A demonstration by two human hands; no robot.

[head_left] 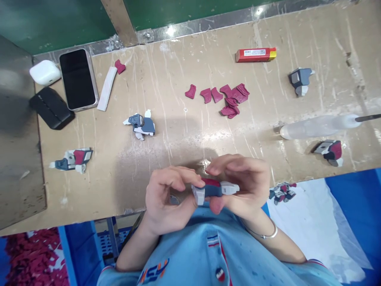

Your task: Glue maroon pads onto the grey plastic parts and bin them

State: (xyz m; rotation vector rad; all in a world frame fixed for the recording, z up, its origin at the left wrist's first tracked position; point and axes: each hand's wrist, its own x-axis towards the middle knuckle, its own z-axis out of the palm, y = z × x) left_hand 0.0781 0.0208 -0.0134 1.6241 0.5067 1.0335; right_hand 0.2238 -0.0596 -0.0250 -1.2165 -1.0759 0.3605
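Observation:
Over the table's front edge, my left hand (169, 198) pinches the left end of a small toy part (213, 188) between thumb and fingers. The part is dark blue and light grey with a dark red top piece. My right hand (245, 184) curls around its right side, thumb against the lower face and index finger raised above it. The right hand's other fingers are partly hidden. Beyond my hands lie several loose dark red plastic pieces (230, 95), some heaped. A similar blue-and-white part (141, 125) lies to the left of them.
More assembled parts lie at far left (73, 159), right (330, 151) and back right (300, 80). A clear bottle with a dark tip (318, 126) lies at right, a red lighter (256, 55) behind. A phone (79, 79), white case (45, 72) and black box (52, 108) sit left.

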